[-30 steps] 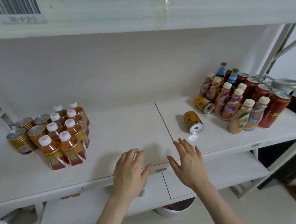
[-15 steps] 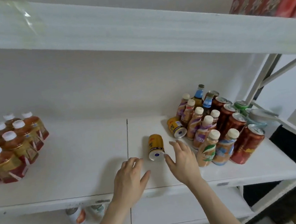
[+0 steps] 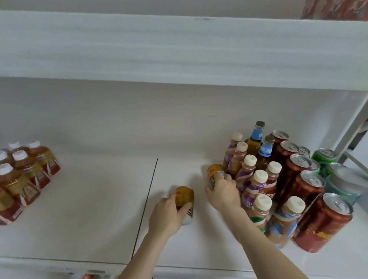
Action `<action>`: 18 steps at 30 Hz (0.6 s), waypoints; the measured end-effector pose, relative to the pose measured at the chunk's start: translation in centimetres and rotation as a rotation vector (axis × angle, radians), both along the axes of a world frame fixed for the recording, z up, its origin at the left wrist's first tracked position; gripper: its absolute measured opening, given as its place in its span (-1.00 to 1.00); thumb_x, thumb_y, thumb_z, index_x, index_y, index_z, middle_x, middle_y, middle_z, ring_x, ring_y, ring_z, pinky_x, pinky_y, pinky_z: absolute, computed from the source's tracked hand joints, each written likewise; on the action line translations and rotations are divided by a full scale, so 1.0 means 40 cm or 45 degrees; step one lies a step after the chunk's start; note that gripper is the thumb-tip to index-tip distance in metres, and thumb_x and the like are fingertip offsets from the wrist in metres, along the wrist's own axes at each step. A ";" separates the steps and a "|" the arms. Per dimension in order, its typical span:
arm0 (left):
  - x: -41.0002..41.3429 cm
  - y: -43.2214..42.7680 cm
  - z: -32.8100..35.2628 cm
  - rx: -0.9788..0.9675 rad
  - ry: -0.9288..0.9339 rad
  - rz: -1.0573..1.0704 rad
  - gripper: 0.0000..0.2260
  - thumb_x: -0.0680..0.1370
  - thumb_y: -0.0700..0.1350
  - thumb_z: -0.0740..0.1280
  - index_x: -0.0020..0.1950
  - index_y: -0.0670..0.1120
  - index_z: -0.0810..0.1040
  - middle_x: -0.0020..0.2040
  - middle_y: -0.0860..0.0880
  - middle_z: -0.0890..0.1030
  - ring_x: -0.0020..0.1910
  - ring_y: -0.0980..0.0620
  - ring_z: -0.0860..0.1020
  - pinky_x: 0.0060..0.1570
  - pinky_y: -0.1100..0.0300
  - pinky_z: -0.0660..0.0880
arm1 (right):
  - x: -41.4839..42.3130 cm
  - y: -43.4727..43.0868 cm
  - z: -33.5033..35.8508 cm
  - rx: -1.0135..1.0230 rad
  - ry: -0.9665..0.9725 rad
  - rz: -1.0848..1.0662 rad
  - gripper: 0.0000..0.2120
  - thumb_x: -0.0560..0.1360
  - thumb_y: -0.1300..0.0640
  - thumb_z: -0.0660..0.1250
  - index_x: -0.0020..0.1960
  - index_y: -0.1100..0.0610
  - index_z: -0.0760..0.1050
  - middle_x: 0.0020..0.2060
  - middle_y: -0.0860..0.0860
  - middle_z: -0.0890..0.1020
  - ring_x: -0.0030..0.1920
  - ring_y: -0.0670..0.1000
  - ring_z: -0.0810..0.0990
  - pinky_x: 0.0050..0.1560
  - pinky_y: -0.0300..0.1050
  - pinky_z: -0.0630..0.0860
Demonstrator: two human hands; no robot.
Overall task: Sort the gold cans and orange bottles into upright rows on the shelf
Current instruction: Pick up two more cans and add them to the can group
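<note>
Single head view, wide-angle. Looks from in front of shelf (image 3: 83, 209) front edge, facing forward and down toward back wall (image 3: 130, 113). Close range: both forearms enter from bottom, left hand (image 3: 166, 214) and right hand (image 3: 223, 192) near frame centre. Upper shelf board (image 3: 169, 56) spans top. Shelf left end cropped.

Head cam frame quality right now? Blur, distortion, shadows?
Head view: white upper shelf board is smeared and soft; dark red cans at the right edge splay outward, wide-angle stretch; lighting soft, faint shadows beside nearer gold can (left hand) and farther gold can (right hand).
</note>
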State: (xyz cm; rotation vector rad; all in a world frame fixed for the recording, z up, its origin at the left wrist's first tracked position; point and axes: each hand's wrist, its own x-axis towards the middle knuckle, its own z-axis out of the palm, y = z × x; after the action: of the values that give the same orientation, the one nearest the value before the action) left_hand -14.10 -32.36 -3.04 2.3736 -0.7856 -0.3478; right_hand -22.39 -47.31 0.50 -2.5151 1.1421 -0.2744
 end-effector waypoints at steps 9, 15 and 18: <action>0.037 -0.079 0.001 0.152 0.238 0.108 -0.56 0.24 0.20 0.48 -0.04 -0.04 0.53 -0.07 -0.05 0.60 -0.10 -0.05 0.57 -0.23 0.20 0.40 | 0.119 -0.111 -0.052 0.181 0.127 -0.182 -0.41 0.53 0.01 0.23 0.42 0.28 0.13 0.32 0.25 0.34 0.29 0.28 0.36 0.25 0.11 0.37; 0.026 -0.059 0.011 0.012 0.310 0.234 -0.62 0.25 0.13 0.52 -0.28 -0.02 0.38 -0.09 -0.08 0.59 -0.03 -0.10 0.58 -0.22 0.19 0.41 | 0.142 -0.115 -0.081 0.001 0.138 -0.315 -0.58 0.55 0.12 0.24 0.32 0.31 0.29 0.20 0.24 0.43 0.16 0.25 0.48 0.10 0.08 0.49; 0.019 -0.036 -0.002 -0.190 0.384 0.310 -0.56 0.11 0.21 0.48 -0.25 0.00 0.39 -0.11 -0.05 0.60 -0.05 -0.10 0.59 -0.09 0.07 0.53 | 0.131 -0.091 -0.078 0.042 0.180 -0.307 -0.48 0.48 0.07 0.33 0.32 0.31 0.28 0.21 0.25 0.42 0.19 0.26 0.44 0.16 0.07 0.45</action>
State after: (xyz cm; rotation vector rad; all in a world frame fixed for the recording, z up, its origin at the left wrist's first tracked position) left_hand -13.36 -33.82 -3.13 2.1777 -0.3655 -0.5107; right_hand -17.15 -50.95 -2.61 -2.3997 1.4961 -0.1400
